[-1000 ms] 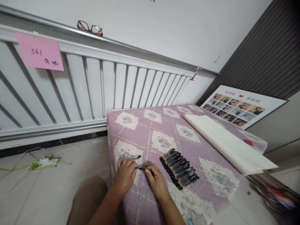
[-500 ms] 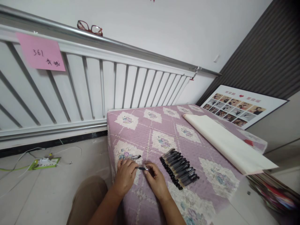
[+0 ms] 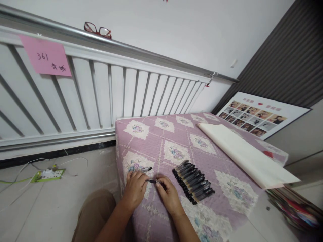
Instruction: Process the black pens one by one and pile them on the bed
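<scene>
Between my two hands lies a thin black pen (image 3: 152,181), level and just above the flowered cover. My left hand (image 3: 136,188) has its fingers closed around the pen's left end. The fingertips of my right hand (image 3: 168,193) pinch its other end. A dark pen cap or pen part (image 3: 146,169) rests on the cover just beyond my left fingers, partly hidden by them. To the right of my right hand, several black pens (image 3: 193,181) lie side by side in a slanted row.
The purple patterned cover (image 3: 151,144) drapes a low surface against a white radiator (image 3: 151,90). A folded cream sheet (image 3: 239,154) lies at right, near a photo board (image 3: 259,114). Red glasses (image 3: 98,30) sit on the rail. A power strip (image 3: 47,175) is on the floor.
My right fingertips have shifted slightly at the right end of the pen, covering its tip more. Both hands otherwise stay in place, and the row of pens is unmoved.
</scene>
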### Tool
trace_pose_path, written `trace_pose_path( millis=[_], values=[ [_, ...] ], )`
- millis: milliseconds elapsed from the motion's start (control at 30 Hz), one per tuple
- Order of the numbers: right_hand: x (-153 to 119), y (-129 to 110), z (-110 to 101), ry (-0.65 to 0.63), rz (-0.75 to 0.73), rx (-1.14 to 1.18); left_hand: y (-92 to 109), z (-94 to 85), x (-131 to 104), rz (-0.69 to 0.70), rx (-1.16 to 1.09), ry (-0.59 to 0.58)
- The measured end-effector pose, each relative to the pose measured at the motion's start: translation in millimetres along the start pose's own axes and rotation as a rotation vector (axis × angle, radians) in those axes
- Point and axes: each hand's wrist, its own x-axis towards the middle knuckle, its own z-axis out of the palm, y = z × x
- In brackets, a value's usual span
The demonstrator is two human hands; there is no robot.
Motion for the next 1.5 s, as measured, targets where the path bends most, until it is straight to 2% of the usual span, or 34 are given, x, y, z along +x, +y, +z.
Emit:
trace_pose_path(
  millis=[133,300,467,700,1000,1133,1233,1367,1500],
  values=[
    [0,0,0,0.021,0.016,0.002,2,-1.5,0,-0.002,-0.008,0.001],
    [0,-2,-1,-0.032,-0.007,-0.004,3,-2.8,0,-0.004,-0.009,0.006],
    [0,-1,-1,0.002,0.038,-0.012,3,-2.6,0,0.0,0.001,-0.001],
    [0,-5,-1,-0.033,0.019,-0.006,2,-2.0,0,0.002,0.012,-0.003],
    [0,-3,-3,0.017,0.061,0.001,1,1.4,0,-0.009,0.038,0.08],
    [3,6,3,0.08,0.103,-0.093,-2,3.8,0,-0.102,-0.026,0.235],
    [8,7,11,0.062,0.036,-0.221,-3,5.1,0,-0.143,-0.059,0.313],
    [20,4,22,0.028,-0.07,-0.404,-5,7.0,0,-0.144,-0.072,0.333],
    [32,0,32,-0.02,-0.068,-0.542,-7,9.0,0,-0.152,-0.075,0.328]
  ],
)
